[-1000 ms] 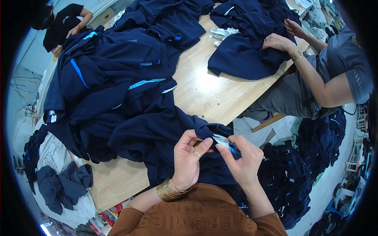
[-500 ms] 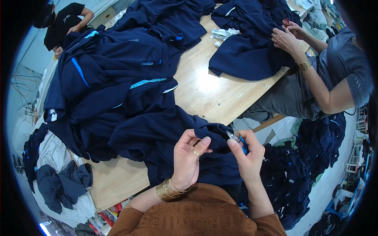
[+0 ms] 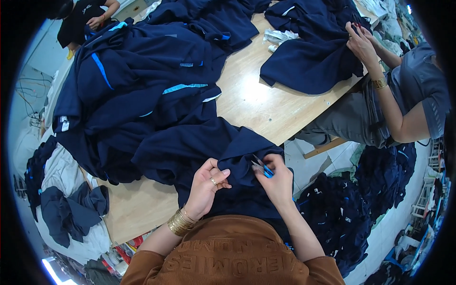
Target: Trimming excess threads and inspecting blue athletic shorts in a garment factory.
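Note:
A navy garment (image 3: 190, 147) lies over the near part of the table and hangs off its near edge. My left hand (image 3: 204, 187), wearing a ring and gold bangles, is closed at the garment's near edge, thumb against curled fingers with a fold of cloth at their tips. To its right, my right hand (image 3: 278, 183) is closed around small blue-handled thread snips (image 3: 267, 171). Their pointed metal blades lie against the cloth, directed up and left. Part of the snips is hidden in my fingers, which are slightly blurred.
More navy garments (image 3: 142, 61) with light blue strips cover the table (image 3: 247, 109). At right, a co-worker's hands (image 3: 363, 45) work on another navy piece (image 3: 308, 66). Another person (image 3: 85, 21) stands far left. Dark clothes are heaped on the floor (image 3: 332, 213) at right.
Both my hands have moved left and a little apart from the cloth's edge, the right one with the snips. The garment's fold has spread flatter. The co-worker's hands have shifted right.

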A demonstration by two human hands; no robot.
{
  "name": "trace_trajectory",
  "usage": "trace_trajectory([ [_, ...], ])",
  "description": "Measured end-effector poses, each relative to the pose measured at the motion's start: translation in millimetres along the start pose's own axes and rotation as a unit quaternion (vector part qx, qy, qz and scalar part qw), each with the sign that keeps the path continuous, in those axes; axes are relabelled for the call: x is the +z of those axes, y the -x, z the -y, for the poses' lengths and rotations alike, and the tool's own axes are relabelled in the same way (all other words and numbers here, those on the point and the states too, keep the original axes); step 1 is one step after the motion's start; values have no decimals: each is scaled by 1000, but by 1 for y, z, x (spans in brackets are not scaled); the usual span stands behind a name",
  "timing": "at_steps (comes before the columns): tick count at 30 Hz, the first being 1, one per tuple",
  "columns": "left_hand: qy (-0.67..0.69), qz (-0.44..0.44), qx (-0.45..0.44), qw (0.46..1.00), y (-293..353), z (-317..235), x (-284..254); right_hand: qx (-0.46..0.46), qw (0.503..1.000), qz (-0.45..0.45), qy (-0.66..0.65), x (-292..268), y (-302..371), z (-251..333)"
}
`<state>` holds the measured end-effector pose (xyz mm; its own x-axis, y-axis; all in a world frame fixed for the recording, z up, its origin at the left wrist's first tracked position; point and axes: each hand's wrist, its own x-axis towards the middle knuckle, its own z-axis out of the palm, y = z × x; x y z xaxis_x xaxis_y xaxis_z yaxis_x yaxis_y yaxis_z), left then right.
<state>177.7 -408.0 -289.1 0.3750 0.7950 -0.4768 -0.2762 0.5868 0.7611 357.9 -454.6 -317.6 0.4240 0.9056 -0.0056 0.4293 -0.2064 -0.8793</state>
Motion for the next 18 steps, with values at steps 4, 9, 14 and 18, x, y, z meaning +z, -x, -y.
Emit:
trace_trajectory([
  [4,-110,13,-37,993,-3,-11,-19,39,995,-18,-87,-7,-7,-12],
  [9,-386,-45,221,894,-10,-28,-23,163,912,28,-376,-39,-8,7],
  [14,-506,193,341,769,-46,-44,26,163,857,177,-456,-45,6,62],
  [18,-668,304,48,677,-71,-38,5,118,875,130,-451,-71,9,80],
])
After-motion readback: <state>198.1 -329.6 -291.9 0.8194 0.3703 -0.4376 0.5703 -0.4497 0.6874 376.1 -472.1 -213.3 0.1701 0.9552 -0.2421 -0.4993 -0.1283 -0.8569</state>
